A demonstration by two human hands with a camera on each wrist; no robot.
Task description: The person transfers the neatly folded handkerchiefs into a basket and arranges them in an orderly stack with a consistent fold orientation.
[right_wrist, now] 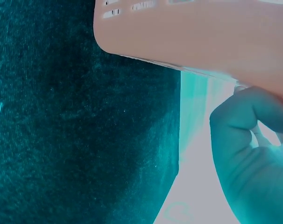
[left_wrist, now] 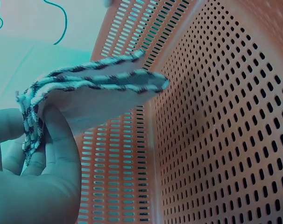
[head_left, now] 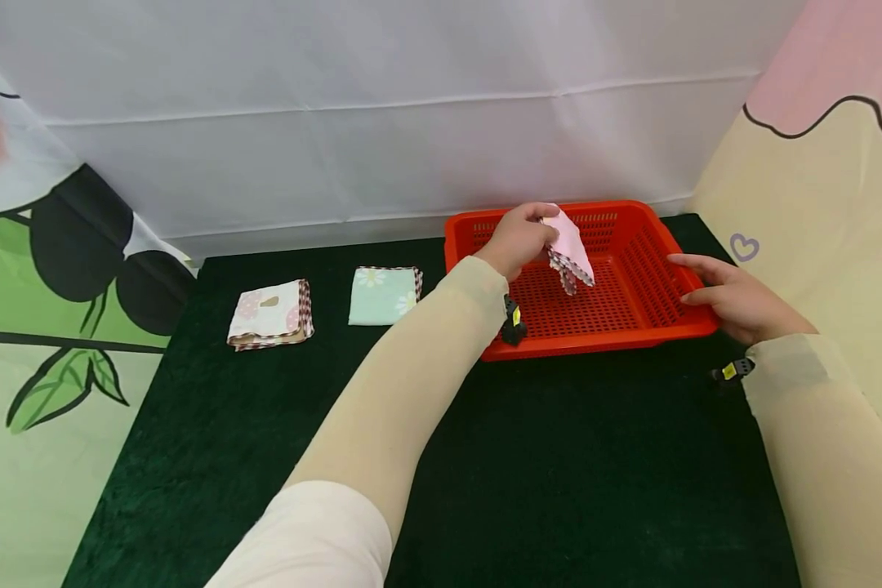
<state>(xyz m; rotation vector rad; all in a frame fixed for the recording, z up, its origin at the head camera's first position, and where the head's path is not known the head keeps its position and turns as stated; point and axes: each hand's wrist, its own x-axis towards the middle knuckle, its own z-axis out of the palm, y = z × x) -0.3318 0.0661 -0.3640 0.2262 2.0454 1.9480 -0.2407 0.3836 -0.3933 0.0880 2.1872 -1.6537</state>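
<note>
My left hand (head_left: pixel 516 239) pinches a folded pink handkerchief (head_left: pixel 569 245) with a checked border, between thumb and fingers. The handkerchief hangs tilted over the inside of the red plastic basket (head_left: pixel 687 327). Up close in the left wrist view, the layered edges of the handkerchief (left_wrist: pixel 99 86) fan out towards the perforated basket wall. At the basket's right end, my right hand (head_left: pixel 742 298) holds the rim, index finger and thumb spread along it. The right wrist view has the bent thumb of the right hand (right_wrist: pixel 246 140) against the basket's edge.
Left of the basket lie a folded mint handkerchief (head_left: pixel 382 296) with daisies and a folded white one (head_left: pixel 270 314) with a checked edge. They rest on a dark green cloth-covered table (head_left: pixel 559 474). A pale curtain (head_left: pixel 301 163) stands right behind the basket.
</note>
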